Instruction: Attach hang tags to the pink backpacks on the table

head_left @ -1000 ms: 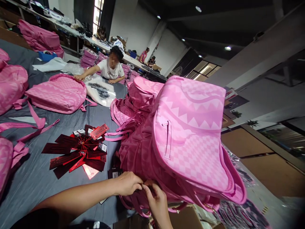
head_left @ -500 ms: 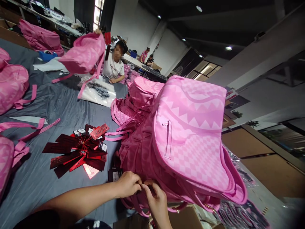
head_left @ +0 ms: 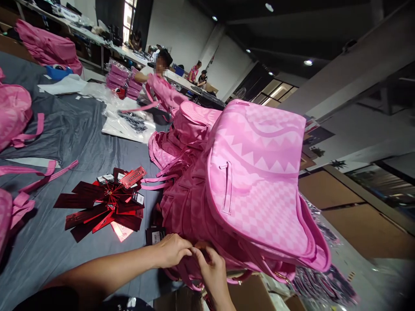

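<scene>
A pile of pink backpacks (head_left: 256, 181) with a zigzag and checker pattern stands on its edge in front of me on a grey-covered table (head_left: 48, 246). At the pile's near bottom edge my left hand (head_left: 171, 250) and my right hand (head_left: 212, 270) meet. Both pinch a small part of the nearest backpack, too small to name. A fan of dark red hang tags (head_left: 103, 205) lies on the cloth left of the pile.
More pink backpacks (head_left: 13, 114) lie at the left edge, straps trailing. Clear plastic bags (head_left: 129, 123) lie further back. A person (head_left: 160, 75) across the table holds a pink backpack. Other people work at far tables. A cardboard box (head_left: 253, 293) sits below the pile.
The person across the table lifted a pink backpack off the cloth and brought it over to their side. My hands have stayed at the pile's bottom edge.
</scene>
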`<state>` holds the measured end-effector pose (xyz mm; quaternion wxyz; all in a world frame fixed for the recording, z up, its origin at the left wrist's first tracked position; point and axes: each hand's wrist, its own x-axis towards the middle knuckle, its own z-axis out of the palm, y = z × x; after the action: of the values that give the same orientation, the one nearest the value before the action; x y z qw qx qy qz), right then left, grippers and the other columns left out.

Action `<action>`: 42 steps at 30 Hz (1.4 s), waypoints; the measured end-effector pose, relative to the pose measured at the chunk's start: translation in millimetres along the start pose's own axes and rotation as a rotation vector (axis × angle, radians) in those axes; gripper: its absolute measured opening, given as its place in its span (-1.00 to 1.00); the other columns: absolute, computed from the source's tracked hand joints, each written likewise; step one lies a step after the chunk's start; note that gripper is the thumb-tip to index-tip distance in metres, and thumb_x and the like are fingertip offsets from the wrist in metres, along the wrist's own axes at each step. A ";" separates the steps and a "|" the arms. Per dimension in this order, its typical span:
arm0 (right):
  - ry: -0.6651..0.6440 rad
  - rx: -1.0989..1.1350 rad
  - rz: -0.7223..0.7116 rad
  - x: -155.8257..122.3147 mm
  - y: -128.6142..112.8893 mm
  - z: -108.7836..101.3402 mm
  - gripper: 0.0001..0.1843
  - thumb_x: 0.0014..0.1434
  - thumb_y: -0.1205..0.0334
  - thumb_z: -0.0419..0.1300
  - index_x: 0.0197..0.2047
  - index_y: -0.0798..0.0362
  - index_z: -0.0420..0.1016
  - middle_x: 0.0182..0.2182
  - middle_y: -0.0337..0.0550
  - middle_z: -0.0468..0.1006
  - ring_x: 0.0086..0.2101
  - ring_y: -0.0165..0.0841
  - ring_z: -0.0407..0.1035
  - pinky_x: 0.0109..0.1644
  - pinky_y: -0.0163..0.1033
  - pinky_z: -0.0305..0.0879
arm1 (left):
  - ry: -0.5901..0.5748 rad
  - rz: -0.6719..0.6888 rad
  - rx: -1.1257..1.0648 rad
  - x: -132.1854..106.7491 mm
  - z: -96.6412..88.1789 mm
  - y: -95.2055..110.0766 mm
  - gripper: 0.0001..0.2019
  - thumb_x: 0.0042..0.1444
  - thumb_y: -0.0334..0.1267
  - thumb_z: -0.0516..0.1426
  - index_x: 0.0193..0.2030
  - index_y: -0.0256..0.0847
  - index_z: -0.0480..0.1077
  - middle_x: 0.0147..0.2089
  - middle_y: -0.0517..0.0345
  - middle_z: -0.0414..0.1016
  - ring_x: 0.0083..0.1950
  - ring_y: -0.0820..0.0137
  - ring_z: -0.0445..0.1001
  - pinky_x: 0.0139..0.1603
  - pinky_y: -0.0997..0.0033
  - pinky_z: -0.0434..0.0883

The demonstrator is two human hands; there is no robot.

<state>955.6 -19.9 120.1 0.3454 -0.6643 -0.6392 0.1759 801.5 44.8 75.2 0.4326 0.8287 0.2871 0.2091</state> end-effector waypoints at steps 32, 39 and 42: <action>0.064 0.010 0.027 -4.3 4.3 1.9 -0.70 0.14 0.04 0.18 -0.40 0.10 0.55 -0.44 -0.08 0.60 -0.41 -0.32 0.50 -0.29 -0.35 0.43 | -0.002 -0.034 0.165 2.8 -12.4 12.8 -0.83 0.15 -0.26 0.09 -0.25 -0.18 0.51 -0.26 0.05 0.61 -0.18 0.23 0.58 -0.19 0.39 0.40; 0.047 -0.004 0.040 -4.0 5.3 2.3 -0.68 0.15 0.01 0.17 -0.40 0.09 0.55 -0.43 -0.07 0.60 -0.41 -0.30 0.49 -0.28 -0.33 0.42 | 0.032 -0.095 0.122 2.4 -9.8 12.4 -0.82 0.14 -0.20 0.12 -0.31 -0.20 0.52 -0.29 0.01 0.61 -0.19 0.19 0.58 -0.22 0.38 0.39; 0.041 -0.001 0.056 -4.1 5.2 1.6 -0.67 0.15 -0.01 0.17 -0.38 0.10 0.55 -0.42 -0.06 0.60 -0.39 -0.29 0.49 -0.26 -0.32 0.43 | -0.014 -0.055 0.036 2.5 -8.6 12.9 -0.83 0.16 -0.25 0.08 -0.26 -0.16 0.51 -0.31 0.11 0.61 -0.21 0.31 0.58 -0.24 0.47 0.39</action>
<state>957.8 -23.1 114.6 0.3530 -0.6855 -0.6131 0.1717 802.1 45.6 90.9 0.4253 0.8296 0.3102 0.1861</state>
